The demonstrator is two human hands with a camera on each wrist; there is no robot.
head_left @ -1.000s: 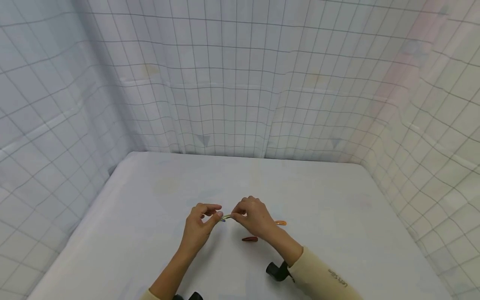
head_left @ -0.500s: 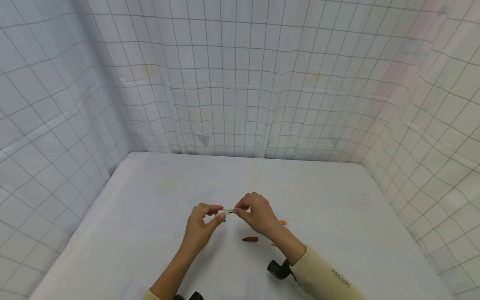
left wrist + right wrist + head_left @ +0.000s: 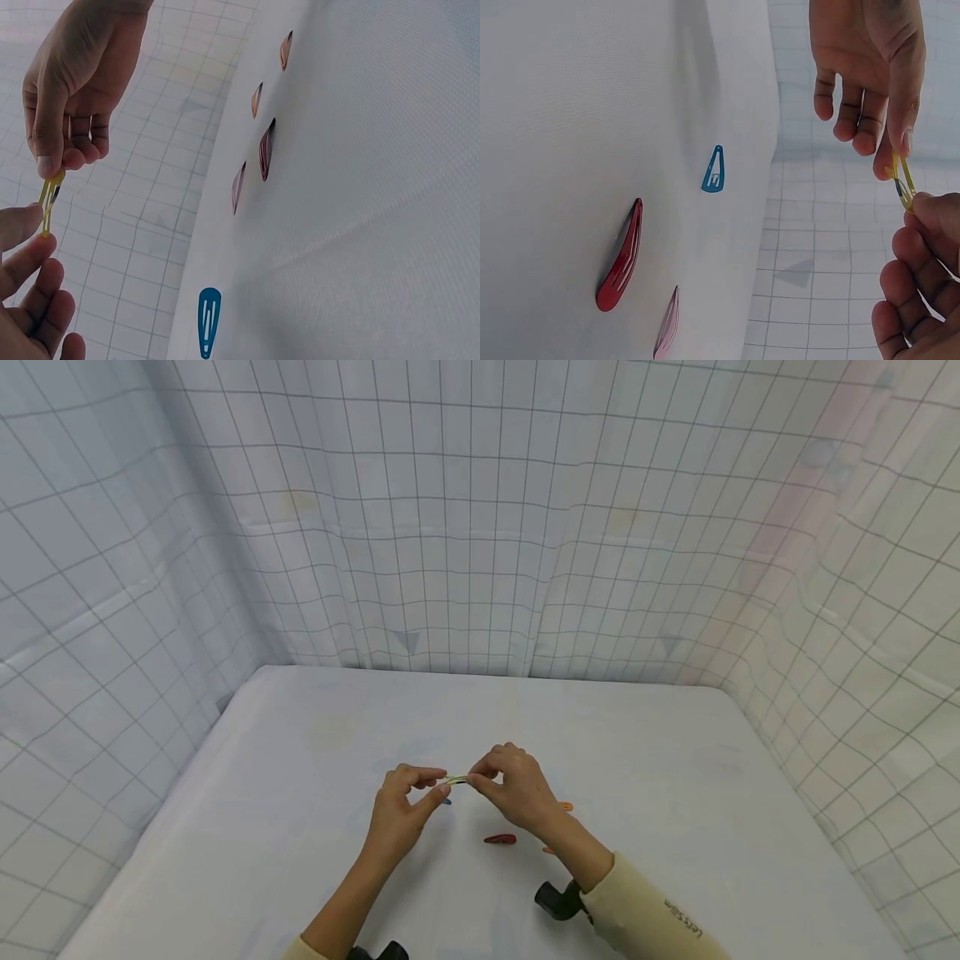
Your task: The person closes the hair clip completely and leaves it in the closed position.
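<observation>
A yellow snap hair clip (image 3: 51,196) is stretched between my two hands above the white table. My left hand (image 3: 401,818) pinches one end between thumb and index finger, its other fingers loosely bent. The opposite end sits in the pinch of my right hand (image 3: 513,789). In the right wrist view, the two sides of the yellow clip (image 3: 902,186) show a gap between them. A blue snap clip (image 3: 713,171) lies on the table below the hands. Nearer the body is a dark red clip (image 3: 500,839), with a pink clip (image 3: 667,326) close by it.
Two orange clips (image 3: 286,51) (image 3: 256,100) lie past the red one, partly covered by my right arm in the head view. Black wrist-mounted devices (image 3: 557,900) sit under the forearms. White gridded curtains (image 3: 480,527) enclose the table (image 3: 637,735) at the back and sides.
Both hands have risen slightly with the yellow clip, the right also shifting a little rightward. The left index fingertip has come to the clip. Little differs over the last half second.
</observation>
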